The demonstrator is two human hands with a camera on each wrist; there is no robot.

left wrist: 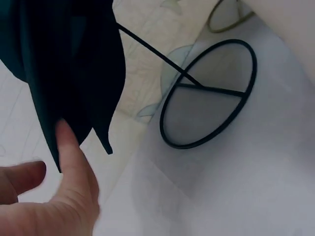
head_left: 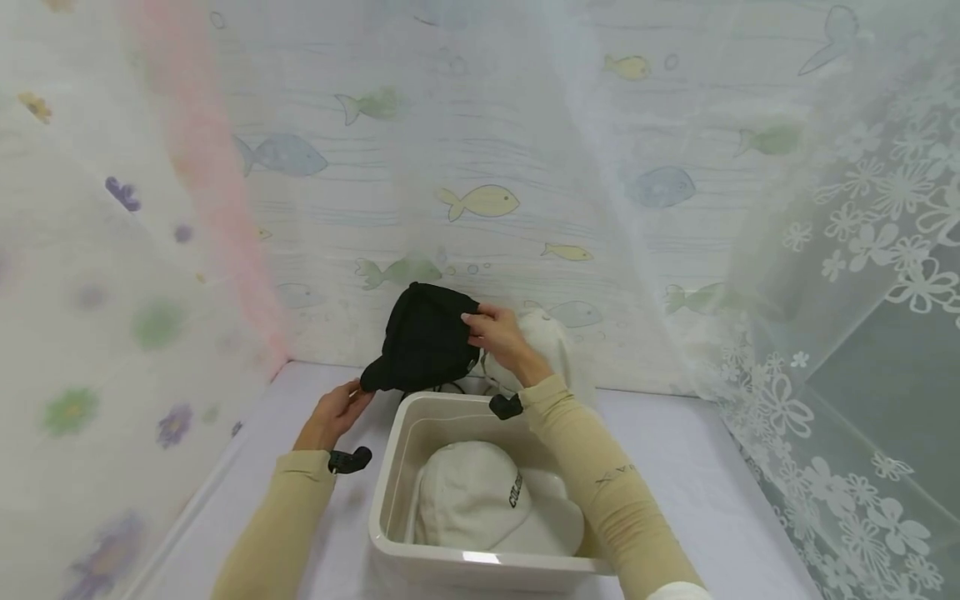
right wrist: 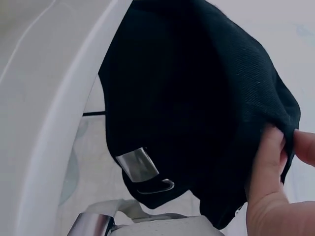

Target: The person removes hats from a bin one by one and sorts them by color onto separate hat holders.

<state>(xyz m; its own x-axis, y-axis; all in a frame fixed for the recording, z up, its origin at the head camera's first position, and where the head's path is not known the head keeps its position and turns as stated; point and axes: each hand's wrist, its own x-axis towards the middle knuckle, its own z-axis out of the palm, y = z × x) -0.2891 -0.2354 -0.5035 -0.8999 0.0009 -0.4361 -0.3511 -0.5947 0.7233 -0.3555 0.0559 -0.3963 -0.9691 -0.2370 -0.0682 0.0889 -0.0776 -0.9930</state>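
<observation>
A black cap [head_left: 429, 337] sits at the back on a thin black wire stand [left wrist: 209, 89], whose round base shows in the left wrist view. My right hand [head_left: 498, 336] pinches the fabric at the cap's right side between thumb and fingers. In the right wrist view the cap's metal buckle [right wrist: 137, 164] is visible. My left hand [head_left: 339, 414] is at the brim [head_left: 375, 374]; one nearly straight finger [left wrist: 73, 157] touches it, while another finger stands apart from it.
In front stands a white plastic bin [head_left: 386, 500] holding a white cap [head_left: 468, 496] with dark lettering. Another white cap [head_left: 551, 337] is behind it, right of the black one. A curtain with drawn fish [head_left: 487, 200] hangs behind the white-covered table [head_left: 667, 467].
</observation>
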